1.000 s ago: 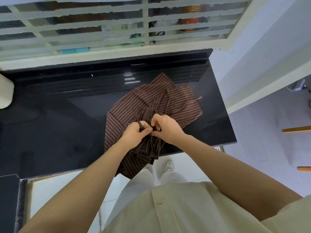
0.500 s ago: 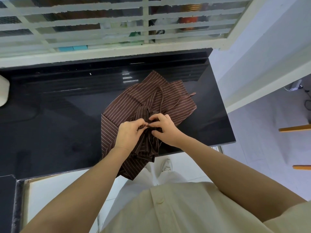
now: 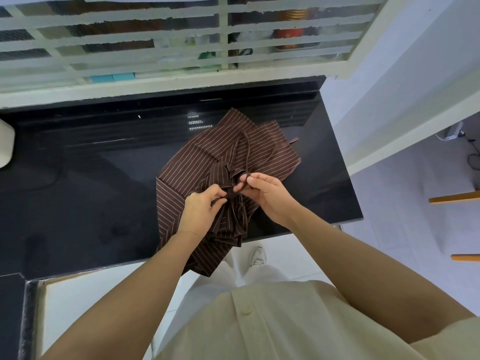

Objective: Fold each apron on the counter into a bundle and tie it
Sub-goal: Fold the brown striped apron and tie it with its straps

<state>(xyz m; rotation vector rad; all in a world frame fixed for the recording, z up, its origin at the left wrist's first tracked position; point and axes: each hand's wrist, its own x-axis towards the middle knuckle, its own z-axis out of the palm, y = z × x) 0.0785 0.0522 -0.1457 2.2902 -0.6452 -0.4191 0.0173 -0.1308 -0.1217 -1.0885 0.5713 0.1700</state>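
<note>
Black glossy bench (image 3: 78,193), striped brown apron (image 3: 205,159) bunched at its edge, left grip (image 3: 200,214) and right grip (image 3: 270,196) both pinching the tie cord (image 3: 248,154)

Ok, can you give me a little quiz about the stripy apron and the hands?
1. True or false: the whole apron lies flat on the counter.
2. What does the right hand pinch? A) the strap B) a spoon C) a cup
3. How many hands hold the strap?

Key
1. False: part of it hangs over the front edge.
2. A
3. Two: the left hand pinches it too.
</note>
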